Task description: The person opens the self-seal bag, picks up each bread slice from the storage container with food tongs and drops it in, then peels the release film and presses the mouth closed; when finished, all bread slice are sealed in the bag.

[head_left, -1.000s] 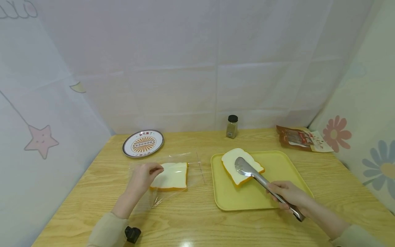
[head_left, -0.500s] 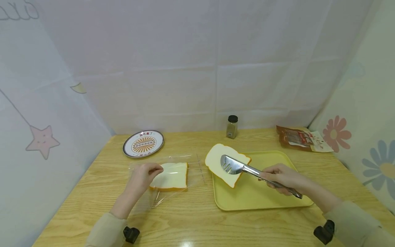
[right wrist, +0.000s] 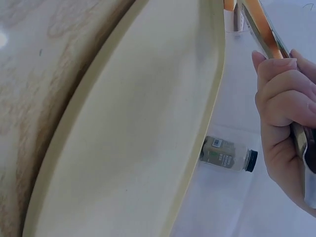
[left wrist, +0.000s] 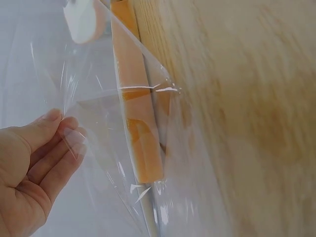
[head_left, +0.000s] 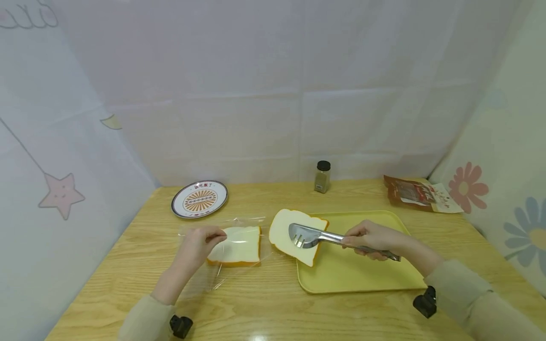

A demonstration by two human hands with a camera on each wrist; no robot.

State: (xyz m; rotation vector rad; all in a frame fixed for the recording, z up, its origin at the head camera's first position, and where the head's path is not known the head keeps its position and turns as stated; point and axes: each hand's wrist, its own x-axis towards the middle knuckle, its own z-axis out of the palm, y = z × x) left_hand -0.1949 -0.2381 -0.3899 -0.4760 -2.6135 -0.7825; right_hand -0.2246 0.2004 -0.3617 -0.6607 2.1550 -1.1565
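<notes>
My left hand [head_left: 197, 246] pinches the upper film of a clear plastic bag [left wrist: 94, 113] between thumb and fingers, holding it up. A bread slice [head_left: 239, 244] lies in the bag on the table; its orange crust [left wrist: 133, 98] shows through the film in the left wrist view. With my right hand [head_left: 373, 239] I grip metal tongs [head_left: 330, 237] by the handles. Their slotted head clamps a second bread slice [head_left: 283, 232], which hangs over the left edge of the yellow tray [head_left: 362, 274], just right of the bag. The tongs' lower arm is hidden beneath that slice.
Behind the bag, at the back left, is a round patterned plate [head_left: 199, 200]. A black-capped seasoning jar [head_left: 322, 177] stands behind the tray. At the back right lies a brown and white food packet [head_left: 420, 194]. A white cloth hangs behind the table.
My right hand has lifted the second bread slice with the tongs and carried it left, from over the tray to near the bag. The left hand keeps its place on the film.
</notes>
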